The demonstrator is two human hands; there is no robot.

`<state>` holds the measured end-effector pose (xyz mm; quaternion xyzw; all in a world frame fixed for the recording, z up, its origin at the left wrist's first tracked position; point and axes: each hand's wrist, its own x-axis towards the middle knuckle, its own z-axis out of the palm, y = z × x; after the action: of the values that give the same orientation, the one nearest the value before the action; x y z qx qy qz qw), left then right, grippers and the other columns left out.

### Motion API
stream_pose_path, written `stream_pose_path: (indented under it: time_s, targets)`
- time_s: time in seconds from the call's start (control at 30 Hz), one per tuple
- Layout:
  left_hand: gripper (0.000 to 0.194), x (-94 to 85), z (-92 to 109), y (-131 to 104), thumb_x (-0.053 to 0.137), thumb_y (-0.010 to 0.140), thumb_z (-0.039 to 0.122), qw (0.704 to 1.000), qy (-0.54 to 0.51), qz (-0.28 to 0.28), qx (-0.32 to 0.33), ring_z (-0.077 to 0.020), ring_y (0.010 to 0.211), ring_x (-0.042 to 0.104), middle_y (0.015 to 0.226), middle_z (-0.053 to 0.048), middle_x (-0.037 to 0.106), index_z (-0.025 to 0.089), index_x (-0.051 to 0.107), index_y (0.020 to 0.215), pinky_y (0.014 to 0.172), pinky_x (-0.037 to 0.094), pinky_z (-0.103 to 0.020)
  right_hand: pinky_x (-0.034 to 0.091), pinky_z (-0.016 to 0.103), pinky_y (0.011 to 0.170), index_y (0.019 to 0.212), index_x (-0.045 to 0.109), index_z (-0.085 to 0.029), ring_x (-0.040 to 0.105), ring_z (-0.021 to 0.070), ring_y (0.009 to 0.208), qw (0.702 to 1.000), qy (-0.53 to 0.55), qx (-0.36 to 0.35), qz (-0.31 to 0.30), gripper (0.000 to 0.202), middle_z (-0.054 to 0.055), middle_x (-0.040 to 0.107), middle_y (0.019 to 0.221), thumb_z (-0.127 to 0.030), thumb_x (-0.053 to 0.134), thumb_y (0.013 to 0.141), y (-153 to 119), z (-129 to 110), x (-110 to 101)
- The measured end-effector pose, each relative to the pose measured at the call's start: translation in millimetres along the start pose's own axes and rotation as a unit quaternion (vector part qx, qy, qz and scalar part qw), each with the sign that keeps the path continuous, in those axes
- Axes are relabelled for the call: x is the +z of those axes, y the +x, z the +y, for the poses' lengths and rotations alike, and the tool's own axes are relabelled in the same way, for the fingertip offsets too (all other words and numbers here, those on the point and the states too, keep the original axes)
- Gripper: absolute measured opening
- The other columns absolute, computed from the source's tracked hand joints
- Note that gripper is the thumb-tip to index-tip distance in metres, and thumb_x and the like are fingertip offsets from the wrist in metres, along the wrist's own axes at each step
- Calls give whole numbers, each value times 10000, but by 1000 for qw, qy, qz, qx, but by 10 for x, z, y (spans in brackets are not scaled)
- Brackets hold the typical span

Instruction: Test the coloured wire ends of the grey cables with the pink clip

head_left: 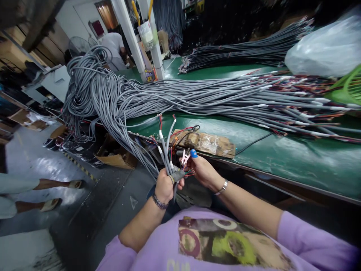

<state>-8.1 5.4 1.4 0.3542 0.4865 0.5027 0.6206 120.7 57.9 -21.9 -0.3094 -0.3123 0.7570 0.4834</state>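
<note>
Shirt; gap to bench edge; L hand grips cables there.

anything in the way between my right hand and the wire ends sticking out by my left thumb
Nothing visible blocks it: your right hand is right beside those coloured wires, with a pink tool at its fingertips. The wooden board lies beyond, off that path.

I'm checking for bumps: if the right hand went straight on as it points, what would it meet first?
Beyond the small pink tool at its fingertips, the right hand would probably meet the gray cables in the left hand, though depth is unclear.
</note>
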Motion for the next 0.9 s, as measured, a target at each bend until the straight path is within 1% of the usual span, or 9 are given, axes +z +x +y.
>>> stream_pose_path:
  time_s: [0.1, 0.17, 0.3, 0.4, 0.53, 0.67, 0.73, 0.83, 0.9]
  targets:
    - [277, 5, -2, 14, 736, 640, 348, 1000, -4, -6, -4, -69, 330, 450, 429, 8, 559, 133, 567, 592, 336, 326, -174, 411, 253, 509, 748, 670, -165, 526, 122, 531, 997, 50, 51, -31, 467, 23, 623, 608, -630, 636, 722, 14, -26, 25]
    - [274, 13, -5, 16, 729, 643, 342, 1000, -3, -7, -5, -68, 329, 448, 428, 7, 557, 133, 562, 587, 338, 329, -174, 406, 254, 493, 807, 674, -165, 528, 123, 515, 994, 80, 69, -39, 459, 20, 627, 615, -615, 654, 717, 21, -46, 47]
    - [271, 16, -26, 17, 729, 636, 343, 1000, -1, -1, -9, -69, 328, 447, 425, 11, 554, 137, 559, 594, 339, 328, -173, 392, 236, 464, 791, 668, -159, 516, 103, 486, 991, 109, 70, -17, 435, -2, 617, 607, -578, 708, 684, 33, -57, 78]
    - [268, 10, -39, 18, 728, 633, 341, 1000, 2, 6, -12, -70, 329, 448, 426, 11, 554, 138, 557, 596, 339, 329, -173, 399, 234, 468, 789, 663, -153, 521, 100, 491, 991, 115, 65, -5, 425, -3, 623, 617, -562, 718, 683, 33, -53, 92]
    - [280, 12, -30, 11, 723, 641, 352, 1000, 9, 8, -9, -70, 328, 446, 423, 9, 552, 138, 552, 581, 339, 330, -176, 422, 249, 484, 831, 661, -162, 527, 117, 497, 989, 123, 82, -17, 462, 9, 624, 615, -612, 647, 726, 17, -54, 99]
    - [311, 24, -14, -20, 740, 630, 384, 1000, 13, 16, 6, -70, 330, 443, 428, 9, 553, 141, 552, 579, 337, 324, -180, 443, 249, 506, 820, 647, -176, 553, 125, 540, 986, 132, 101, -12, 501, 29, 649, 681, -665, 543, 774, -13, -75, 86]
    - [325, 30, -9, -49, 753, 617, 399, 1000, 15, 25, 11, -73, 337, 447, 431, 12, 553, 145, 553, 589, 338, 326, -183, 448, 246, 519, 827, 642, -179, 558, 122, 555, 985, 133, 106, -22, 508, 33, 654, 708, -667, 506, 798, -32, -93, 72]
    - [338, 39, -8, -97, 758, 618, 413, 999, 23, 37, 18, -74, 350, 457, 443, 10, 558, 144, 555, 597, 350, 339, -185, 453, 250, 538, 837, 645, -180, 559, 123, 569, 984, 132, 116, -43, 461, 35, 656, 729, -621, 513, 823, -55, -118, 51]
    - [335, 46, -15, -116, 750, 632, 414, 998, 27, 44, 28, -71, 355, 461, 454, 6, 566, 140, 559, 599, 360, 344, -185, 456, 250, 557, 828, 651, -182, 563, 123, 590, 985, 128, 115, -32, 358, 32, 659, 738, -532, 577, 825, -60, -126, 46]
